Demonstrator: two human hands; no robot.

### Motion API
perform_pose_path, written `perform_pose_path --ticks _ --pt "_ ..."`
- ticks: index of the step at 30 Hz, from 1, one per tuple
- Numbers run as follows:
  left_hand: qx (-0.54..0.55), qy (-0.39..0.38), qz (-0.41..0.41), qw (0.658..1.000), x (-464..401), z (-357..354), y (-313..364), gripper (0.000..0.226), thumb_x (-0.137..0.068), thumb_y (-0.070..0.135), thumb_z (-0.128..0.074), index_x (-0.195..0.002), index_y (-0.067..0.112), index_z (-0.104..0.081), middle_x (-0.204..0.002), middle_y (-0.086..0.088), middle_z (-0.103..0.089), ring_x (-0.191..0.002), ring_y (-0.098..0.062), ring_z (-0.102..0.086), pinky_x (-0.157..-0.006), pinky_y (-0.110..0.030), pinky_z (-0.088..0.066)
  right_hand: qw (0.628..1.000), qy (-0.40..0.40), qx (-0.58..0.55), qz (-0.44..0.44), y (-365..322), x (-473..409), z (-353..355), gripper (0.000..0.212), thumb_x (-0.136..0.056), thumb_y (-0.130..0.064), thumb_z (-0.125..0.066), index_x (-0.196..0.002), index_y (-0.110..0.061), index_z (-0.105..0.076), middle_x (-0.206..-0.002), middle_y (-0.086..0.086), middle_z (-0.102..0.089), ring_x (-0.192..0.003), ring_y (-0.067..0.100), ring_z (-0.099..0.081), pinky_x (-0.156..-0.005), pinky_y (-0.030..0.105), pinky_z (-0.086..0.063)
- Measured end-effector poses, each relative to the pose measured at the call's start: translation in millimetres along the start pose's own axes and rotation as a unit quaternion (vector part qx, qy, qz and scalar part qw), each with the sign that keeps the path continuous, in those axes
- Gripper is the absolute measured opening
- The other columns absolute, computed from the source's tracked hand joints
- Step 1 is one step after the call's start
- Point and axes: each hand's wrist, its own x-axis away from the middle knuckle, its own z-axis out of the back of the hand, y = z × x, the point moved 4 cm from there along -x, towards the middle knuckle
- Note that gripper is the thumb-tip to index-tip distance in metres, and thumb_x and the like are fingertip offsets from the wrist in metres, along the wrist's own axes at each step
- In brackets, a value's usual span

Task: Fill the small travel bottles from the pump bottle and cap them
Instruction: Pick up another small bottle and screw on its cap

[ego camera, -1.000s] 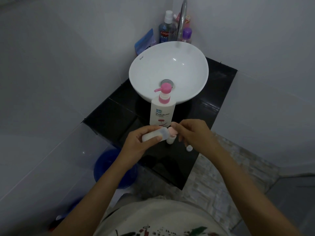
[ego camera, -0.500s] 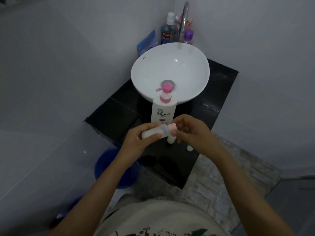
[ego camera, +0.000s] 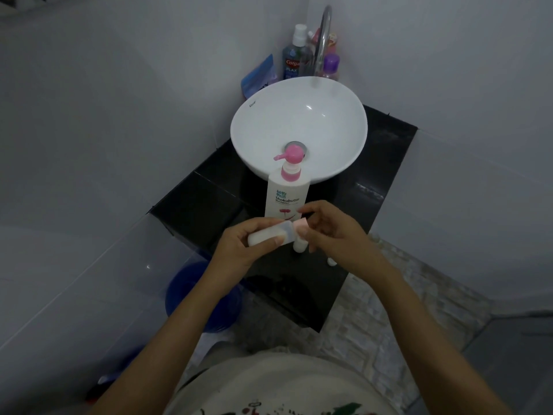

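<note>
Your left hand (ego camera: 239,247) grips a filled travel bottle (ego camera: 269,236) sideways while your right hand (ego camera: 332,232) pinches its pink cap (ego camera: 300,225), capping likely underway. Another small bottle (ego camera: 299,245) waits on the counter (ego camera: 374,175); pump bottle (ego camera: 285,193) behind.

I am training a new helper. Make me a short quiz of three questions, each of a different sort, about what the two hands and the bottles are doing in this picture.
1. True or false: the left hand holds the small travel bottle lying sideways.
2. Which part does the right hand pinch? A) the pump head B) the pink cap C) the tap
3. Fill in: the pump bottle stands on the black counter, just in front of the white ____.

Key
1. True.
2. B.
3. Basin.
</note>
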Motion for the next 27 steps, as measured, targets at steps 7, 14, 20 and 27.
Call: perform_pose_path --ticks 7,14,20,27 --pt "-0.008 0.013 0.005 1.0 0 1 -5 0.027 -0.081 0.011 -0.066 -0.108 0.015 -0.066 -0.107 0.007 -0.065 -0.095 0.004 -0.061 -0.075 -0.011 -0.051 1.0 0.011 -0.003 -0.026 1 2 -3 0.014 -0.089 -0.033 -0.059 -0.094 -0.02 -0.061 -0.079 0.004 -0.065 -0.057 0.01 -0.061 -0.056 0.021 -0.051" --pt "0.008 -0.001 0.016 1.0 0 -2 -9 0.027 -0.081 0.011 -0.067 -0.108 0.013 -0.068 -0.106 0.0 -0.068 -0.094 -0.002 -0.064 -0.075 -0.014 -0.052 0.999 0.007 -0.03 -0.038 -2 2 -3 0.015 -0.086 -0.019 -0.065 -0.098 -0.01 -0.064 -0.068 0.003 -0.063 -0.049 0.004 -0.057 -0.044 0.011 -0.041" --pt "0.014 0.007 0.011 1.0 -2 2 -12 0.027 -0.079 0.009 -0.069 -0.104 0.017 -0.068 -0.104 0.005 -0.067 -0.093 0.001 -0.063 -0.073 -0.012 -0.051 0.996 0.017 -0.07 -0.053 2 1 -4 0.009 -0.089 -0.02 -0.062 -0.094 -0.014 -0.066 -0.066 0.008 -0.066 -0.05 0.016 -0.054 -0.041 0.019 -0.042" --pt "-0.062 0.035 0.001 0.997 -10 4 -32 0.035 -0.072 0.02 -0.076 -0.106 0.022 -0.068 -0.11 0.005 -0.067 -0.103 -0.008 -0.06 -0.083 -0.021 -0.051 0.995 0.067 0.075 -0.018 4 -9 -12 0.016 -0.088 -0.023 -0.062 -0.102 -0.016 -0.065 -0.092 0.0 -0.066 -0.076 0.007 -0.061 -0.065 0.014 -0.048"
